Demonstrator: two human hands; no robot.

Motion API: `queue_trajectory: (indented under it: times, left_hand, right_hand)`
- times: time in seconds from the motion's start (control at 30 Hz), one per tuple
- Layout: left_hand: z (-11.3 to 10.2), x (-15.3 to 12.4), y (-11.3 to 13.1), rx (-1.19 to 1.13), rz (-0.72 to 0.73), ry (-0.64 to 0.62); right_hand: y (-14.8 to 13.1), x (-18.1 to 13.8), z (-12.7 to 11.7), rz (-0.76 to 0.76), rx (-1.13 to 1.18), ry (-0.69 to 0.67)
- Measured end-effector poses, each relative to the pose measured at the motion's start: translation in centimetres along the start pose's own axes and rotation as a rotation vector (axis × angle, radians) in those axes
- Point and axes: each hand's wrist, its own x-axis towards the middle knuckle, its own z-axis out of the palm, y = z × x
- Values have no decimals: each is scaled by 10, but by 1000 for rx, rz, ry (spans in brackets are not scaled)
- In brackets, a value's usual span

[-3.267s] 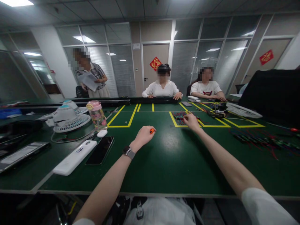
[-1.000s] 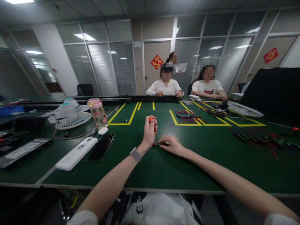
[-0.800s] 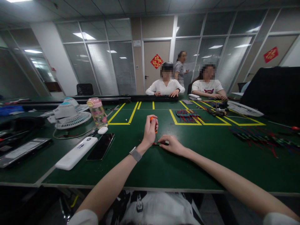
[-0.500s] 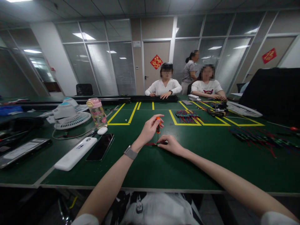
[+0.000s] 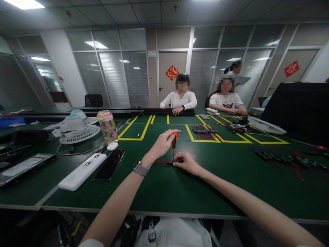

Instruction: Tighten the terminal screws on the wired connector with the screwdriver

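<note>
My left hand (image 5: 162,144), with a watch on its wrist, is closed round a small orange-handled screwdriver (image 5: 174,141) held upright, its tip down on a small wired part (image 5: 171,161) lying on the green table (image 5: 180,185). My right hand (image 5: 187,163) presses that part down with closed fingers. Thin red wires trail out to the left of the part.
A phone (image 5: 110,164), a white power bank (image 5: 82,171), a pink-lidded bottle (image 5: 107,126) and a desk fan (image 5: 78,128) sit to the left. A pile of coloured wired parts (image 5: 205,130) lies in a yellow-taped box, more wires (image 5: 282,156) at right. Two people sit opposite; one walks behind.
My right hand came back from the far pile and now pins a part near me. My left hand stood the screwdriver up on it. The standing person walked from left to right.
</note>
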Motion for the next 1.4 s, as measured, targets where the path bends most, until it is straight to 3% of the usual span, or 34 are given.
queue_trajectory:
  times: [0.23, 0.97, 1.27, 1.4]
  left_hand:
    - [-3, 6, 12, 40, -29, -111]
    - [1, 5, -5, 3, 15, 41]
    - [13, -3, -6, 188, 47, 256]
    - [14, -6, -8, -4, 50, 226]
  right_hand:
    - [3, -2, 4, -5, -20, 23]
    - [0, -6, 7, -83, -27, 53]
    - [-7, -8, 6, -70, -42, 55]
    - [-7, -9, 6, -65, -47, 57]
